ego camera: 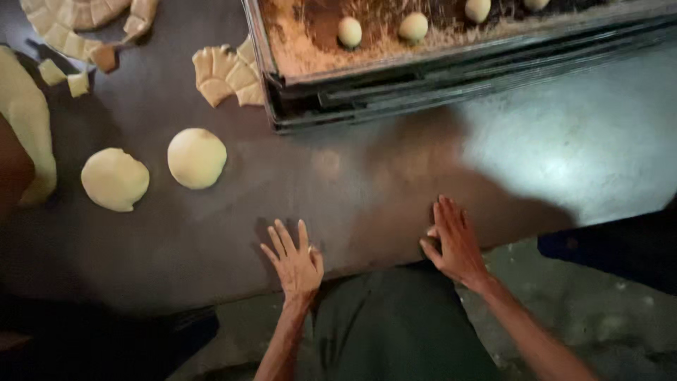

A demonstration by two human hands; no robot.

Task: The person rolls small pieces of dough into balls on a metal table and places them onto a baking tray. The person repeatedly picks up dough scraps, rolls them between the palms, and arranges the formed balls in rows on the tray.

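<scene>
My left hand [295, 259] lies flat on the dark metal table [338, 190] near its front edge, fingers spread, holding nothing. My right hand [455, 240] rests a little to the right, palm down with fingers apart; a small pale bit shows by its thumb, too small to tell what it is. Two flattened dough discs [196, 158] [115, 178] lie to the far left of my left hand, out of touch.
A stack of metal trays [451, 74] stands at the back, the top one dusted with crumbs and holding several small dough balls [349, 32]. Scored dough pieces [229, 74] lie left of it, more at the top left. A large dough mass [28, 120] lies at the left edge.
</scene>
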